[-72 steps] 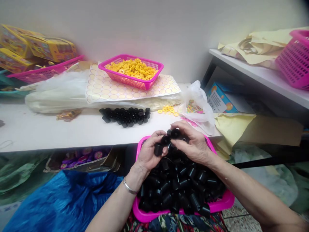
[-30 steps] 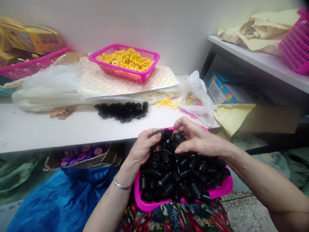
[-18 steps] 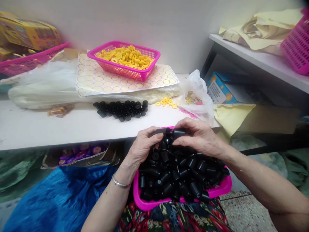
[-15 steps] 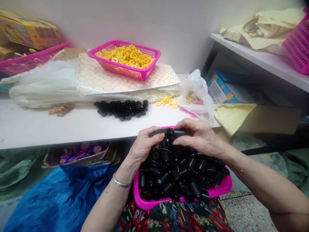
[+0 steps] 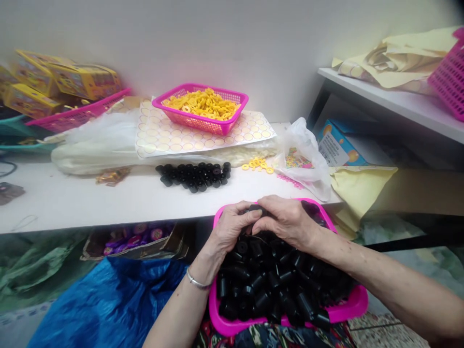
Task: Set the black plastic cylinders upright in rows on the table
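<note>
Over a pink plastic basket (image 5: 225, 326) on my lap, my two hands meet fingertip to fingertip. My left hand (image 5: 230, 229) pinches a small black plastic cylinder (image 5: 255, 208) between thumb and fingers. My right hand (image 5: 290, 222) is closed against the same piece from the other side; its fingers hide whatever part it grips. Black cylinders (image 5: 268, 285) fill the basket beneath both hands. A thin pale strand (image 5: 258, 238) shows just under my fingers.
On the white table (image 5: 145, 200) stand several black cylinders (image 5: 197, 176) in a cluster, beside yellow rings (image 5: 258, 165) and a plastic bag (image 5: 308, 162). Behind is a pink basket of yellow pieces (image 5: 206, 104). A blue bag (image 5: 112, 299) hangs low left; a shelf (image 5: 391, 99) juts at right.
My hands have come closer together, and the black pieces that showed apart between them are now mostly covered by my fingers. The view has shifted, so the scene sits lower and further right.
</note>
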A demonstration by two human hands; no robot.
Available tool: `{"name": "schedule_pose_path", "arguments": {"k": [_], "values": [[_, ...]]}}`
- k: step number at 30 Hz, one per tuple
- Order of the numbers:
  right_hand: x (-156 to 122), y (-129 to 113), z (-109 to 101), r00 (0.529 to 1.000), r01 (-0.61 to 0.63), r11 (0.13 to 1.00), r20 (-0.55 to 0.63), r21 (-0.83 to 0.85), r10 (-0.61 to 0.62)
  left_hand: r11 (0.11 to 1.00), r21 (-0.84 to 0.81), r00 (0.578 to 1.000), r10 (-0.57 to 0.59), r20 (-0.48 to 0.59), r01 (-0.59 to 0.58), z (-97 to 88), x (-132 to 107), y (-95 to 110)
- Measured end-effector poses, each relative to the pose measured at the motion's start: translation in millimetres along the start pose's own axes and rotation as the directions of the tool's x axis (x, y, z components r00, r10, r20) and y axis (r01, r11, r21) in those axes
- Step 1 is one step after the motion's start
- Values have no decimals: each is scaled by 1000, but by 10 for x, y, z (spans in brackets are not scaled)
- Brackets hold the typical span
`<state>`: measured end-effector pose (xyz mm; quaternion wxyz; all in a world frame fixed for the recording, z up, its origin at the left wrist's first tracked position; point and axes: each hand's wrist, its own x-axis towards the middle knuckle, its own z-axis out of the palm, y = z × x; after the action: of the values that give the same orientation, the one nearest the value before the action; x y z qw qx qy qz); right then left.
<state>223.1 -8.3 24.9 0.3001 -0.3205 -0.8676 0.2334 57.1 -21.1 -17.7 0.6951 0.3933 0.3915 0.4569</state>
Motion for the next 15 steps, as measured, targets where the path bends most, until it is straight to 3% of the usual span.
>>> {"name": "schedule_pose_path", "arguments": {"k": [4, 7, 9, 12, 15], "values": [[236, 109, -15, 996, 19, 997, 89, 76, -26, 995, -98, 999, -9, -51, 4, -162, 60, 52], [600, 379, 32, 980, -147, 979, 116, -140, 164, 986, -151, 982, 45, -181, -73, -330, 124, 149], [867, 629, 139, 940, -227, 927, 183, -300, 289, 976, -185, 968, 71, -242, -117, -446, 177, 195], [1198, 979, 381, 899, -283, 893, 228, -351, 375, 964, -214, 954, 89, -287, -154, -589, 245, 199], [1409, 1182, 596, 872, -318, 871, 247, -374, 424, 964, -197, 940, 108, -325, -178, -673, 268, 155]]}}
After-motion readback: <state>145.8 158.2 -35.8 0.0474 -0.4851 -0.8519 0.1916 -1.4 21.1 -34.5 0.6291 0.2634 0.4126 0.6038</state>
